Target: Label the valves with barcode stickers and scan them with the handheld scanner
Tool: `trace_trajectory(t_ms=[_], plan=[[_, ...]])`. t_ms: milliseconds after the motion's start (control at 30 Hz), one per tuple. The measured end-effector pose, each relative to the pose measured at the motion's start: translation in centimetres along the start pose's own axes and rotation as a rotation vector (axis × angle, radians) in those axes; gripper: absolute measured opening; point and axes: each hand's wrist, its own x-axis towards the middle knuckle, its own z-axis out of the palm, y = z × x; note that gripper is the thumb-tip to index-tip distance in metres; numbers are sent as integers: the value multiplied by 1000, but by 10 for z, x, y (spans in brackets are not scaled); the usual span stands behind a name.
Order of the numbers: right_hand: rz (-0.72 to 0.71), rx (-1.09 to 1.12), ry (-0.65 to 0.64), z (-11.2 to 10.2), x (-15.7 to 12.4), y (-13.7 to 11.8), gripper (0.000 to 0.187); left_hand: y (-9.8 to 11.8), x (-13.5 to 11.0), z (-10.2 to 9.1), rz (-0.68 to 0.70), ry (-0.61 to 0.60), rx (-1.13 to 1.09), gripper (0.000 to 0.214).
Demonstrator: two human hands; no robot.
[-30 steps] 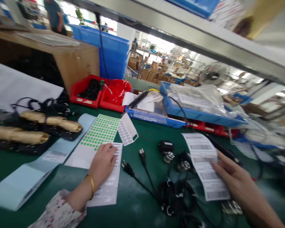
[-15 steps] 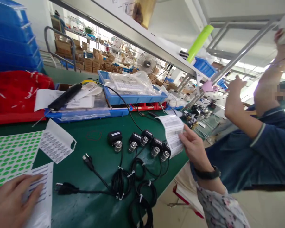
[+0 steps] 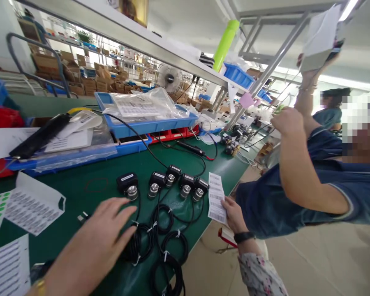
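Holding barcode strip, print illegible, in right grip.

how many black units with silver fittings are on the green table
5: one unit beyond the left hand, two units mid-group, two units nearest the label sheet; the left hand may hide more.

I see pale sleeve lower right, pink-and-dark floral print; right hand bare, black wristband; left hand bare, gold-coloured bangle, lower left.

Left hand loosely spread, palm down; right hand pinched
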Motion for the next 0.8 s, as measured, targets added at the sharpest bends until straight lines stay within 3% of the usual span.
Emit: trace_trajectory(t_ms=[67, 167, 367, 500, 633, 800], plan=[[-7, -23, 9, 4, 3, 4, 44, 34, 38, 19, 130, -141, 33, 33], [-30, -91, 47, 5, 8, 7, 43, 62, 92, 51, 153, -270, 84, 48], [-86, -250, 143, 2, 12, 11, 44, 46, 172, 107, 129, -278, 147, 48], [-109, -312, 158, 2, 12, 13, 44, 34, 188, 133, 205, -371, 148, 54], [-114, -362, 164, 2, 12, 15, 43, 31, 188, 145, 197, -408, 161, 56], [-116, -424, 180, 4, 13, 16, 40, 57, 189, 151, 137, -332, 166, 55]])
